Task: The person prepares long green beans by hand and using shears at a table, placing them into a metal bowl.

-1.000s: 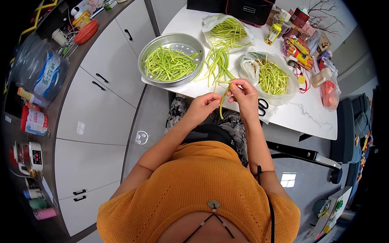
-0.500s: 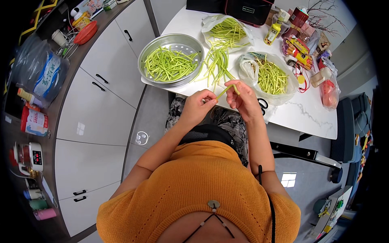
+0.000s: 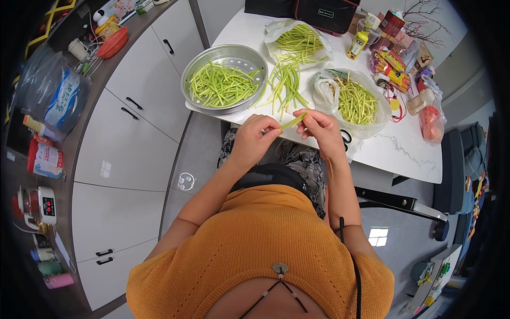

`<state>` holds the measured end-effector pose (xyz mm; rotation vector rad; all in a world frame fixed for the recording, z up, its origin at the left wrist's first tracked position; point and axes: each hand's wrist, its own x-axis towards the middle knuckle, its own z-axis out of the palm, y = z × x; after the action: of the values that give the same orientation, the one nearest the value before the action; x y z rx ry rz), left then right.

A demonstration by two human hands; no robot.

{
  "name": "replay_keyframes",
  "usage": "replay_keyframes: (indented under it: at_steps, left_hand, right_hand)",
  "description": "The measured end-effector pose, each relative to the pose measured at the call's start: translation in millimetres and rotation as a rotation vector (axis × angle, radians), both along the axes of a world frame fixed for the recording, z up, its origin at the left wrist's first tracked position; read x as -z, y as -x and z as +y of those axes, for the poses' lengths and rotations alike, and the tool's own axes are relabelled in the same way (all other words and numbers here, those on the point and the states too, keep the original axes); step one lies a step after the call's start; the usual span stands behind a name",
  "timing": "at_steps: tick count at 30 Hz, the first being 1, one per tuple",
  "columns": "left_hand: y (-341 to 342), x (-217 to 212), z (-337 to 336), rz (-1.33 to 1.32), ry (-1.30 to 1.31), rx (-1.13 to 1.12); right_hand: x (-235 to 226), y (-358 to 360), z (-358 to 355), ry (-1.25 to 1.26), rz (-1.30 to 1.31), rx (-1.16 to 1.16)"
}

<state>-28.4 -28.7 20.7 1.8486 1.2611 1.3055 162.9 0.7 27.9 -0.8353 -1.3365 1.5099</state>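
A short green bean (image 3: 294,120) is pinched between both my hands just in front of the white table's near edge (image 3: 404,159). My left hand (image 3: 256,134) grips its lower end, my right hand (image 3: 319,127) its upper end. Beyond them a round metal steamer tray (image 3: 190,80) holds a heap of cut green beans. A loose bunch of long beans (image 3: 286,80) lies on the table between the tray and an open plastic bag of beans (image 3: 355,100). A second bag of beans (image 3: 300,38) lies farther back.
White cabinets (image 3: 133,122) and a cluttered grey counter (image 3: 58,106) run down the left. Bottles, packets and a red bag crowd the table's far right (image 3: 404,69). A dark box (image 3: 319,10) stands at the back. A black chair (image 3: 451,170) is at the right.
The long bean that hung from my hands a second ago is now a short piece held level between both hands, which have drawn slightly closer to my body.
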Motion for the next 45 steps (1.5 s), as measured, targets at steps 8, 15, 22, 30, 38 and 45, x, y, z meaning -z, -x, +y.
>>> replay_keyframes:
  at_steps: [8,15,22,30,38,45]
  left_hand:
    - [0.7,2.8,-1.2,-0.054,0.064,0.048]
    - [3.3,-2.7,2.2,-0.026,0.005,0.018]
    - [6.5,-2.4,5.4,0.088,-0.197,0.006]
    - [8.4,-5.5,4.4,0.06,-0.181,0.024]
    - [4.6,-10.6,-0.8,0.066,-0.165,0.068]
    - [1.9,-14.9,-2.3,-0.006,-0.076,0.042]
  right_hand:
    - [4.3,2.2,0.5,-0.083,-0.055,0.06]
    - [1.5,-8.4,4.6,0.109,0.192,-0.194]
    - [-0.1,-6.6,-1.0,0.113,0.191,-0.356]
    - [-0.7,-1.0,-5.8,0.052,0.119,-0.264]
    - [7.7,-0.9,-2.4,0.023,0.065,-0.114]
    - [6.6,2.9,-2.6,0.016,0.061,-0.033]
